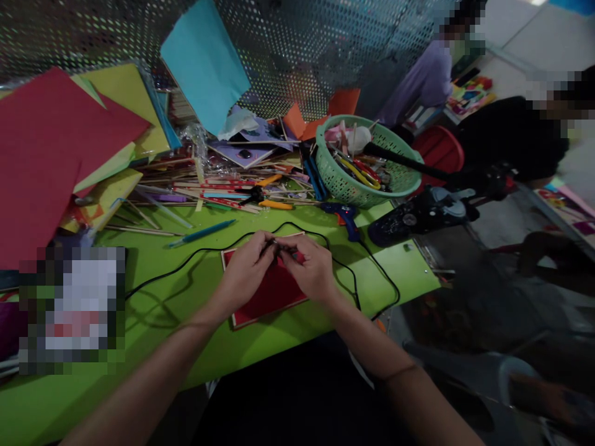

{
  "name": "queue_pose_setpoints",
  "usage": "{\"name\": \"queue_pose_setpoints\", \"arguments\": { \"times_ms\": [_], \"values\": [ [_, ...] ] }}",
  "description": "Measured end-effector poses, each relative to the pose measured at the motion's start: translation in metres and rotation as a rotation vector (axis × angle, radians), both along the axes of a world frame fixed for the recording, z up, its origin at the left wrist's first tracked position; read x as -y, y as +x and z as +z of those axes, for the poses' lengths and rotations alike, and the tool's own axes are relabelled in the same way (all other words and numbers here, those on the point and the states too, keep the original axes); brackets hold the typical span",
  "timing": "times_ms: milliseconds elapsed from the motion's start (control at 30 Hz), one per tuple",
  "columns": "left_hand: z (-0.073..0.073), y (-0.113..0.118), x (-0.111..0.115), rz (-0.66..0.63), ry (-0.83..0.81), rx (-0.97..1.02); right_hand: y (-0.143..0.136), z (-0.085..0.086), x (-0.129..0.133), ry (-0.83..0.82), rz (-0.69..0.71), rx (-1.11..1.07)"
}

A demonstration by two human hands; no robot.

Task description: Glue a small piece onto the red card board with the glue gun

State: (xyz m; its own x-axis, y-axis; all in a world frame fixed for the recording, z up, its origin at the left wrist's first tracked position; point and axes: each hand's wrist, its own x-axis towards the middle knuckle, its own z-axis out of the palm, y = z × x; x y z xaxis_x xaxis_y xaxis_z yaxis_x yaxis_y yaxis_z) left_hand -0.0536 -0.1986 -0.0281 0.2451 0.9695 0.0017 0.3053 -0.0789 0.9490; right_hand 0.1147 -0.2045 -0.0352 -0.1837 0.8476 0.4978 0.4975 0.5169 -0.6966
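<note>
Two hands meet over the work. A small dark piece (277, 247) sits between my fingertips; its shape is too hidden to identify. My left hand (245, 267) and right hand (312, 265) are both closed in a pinch on it, thumbs and forefingers nearly touching.

Step in hand, as judged: close fingertip handling of the piece, above the red panel (267, 297). From this grip, any adjustment would call for small, level finger movements, with one hand steadying while the other turns or presses. Risk: slipping it, as my fingers cover most of it.

The red panel lies beneath my hands on the green table (186, 362), pale strips along its visible edges. A black cable (186, 262) loops behind it. Beyond: a blue pen (208, 233), a blue glue gun (346, 219) and an orange-handled tool (255, 194) among thin sticks (218, 186). Further right, a green basket (367, 193) holds mixed tools; far left, red paper (41, 148).

Labels: no brand or writing legible. The pixelated rectangle (83, 297) at left cannot be read.
</note>
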Motion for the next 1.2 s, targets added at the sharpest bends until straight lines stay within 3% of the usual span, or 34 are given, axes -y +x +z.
{"name": "queue_pose_setpoints", "arguments": {
  "times_ms": [400,800,1200],
  "values": [
    [-0.0079,-0.0005,-0.0002,-0.015,-0.021,0.021,-0.0004,0.0028,0.001,-0.063,-0.014,-0.011],
    [-0.0027,0.0016,-0.0009,-0.005,-0.009,0.035,-0.0013,0.0012,0.0007,-0.024,-0.019,-0.009],
    [-0.0077,0.0052,0.0021,0.045,-0.005,0.068,-0.0006,0.001,0.0001,-0.049,-0.017,-0.03]
  ]
}}
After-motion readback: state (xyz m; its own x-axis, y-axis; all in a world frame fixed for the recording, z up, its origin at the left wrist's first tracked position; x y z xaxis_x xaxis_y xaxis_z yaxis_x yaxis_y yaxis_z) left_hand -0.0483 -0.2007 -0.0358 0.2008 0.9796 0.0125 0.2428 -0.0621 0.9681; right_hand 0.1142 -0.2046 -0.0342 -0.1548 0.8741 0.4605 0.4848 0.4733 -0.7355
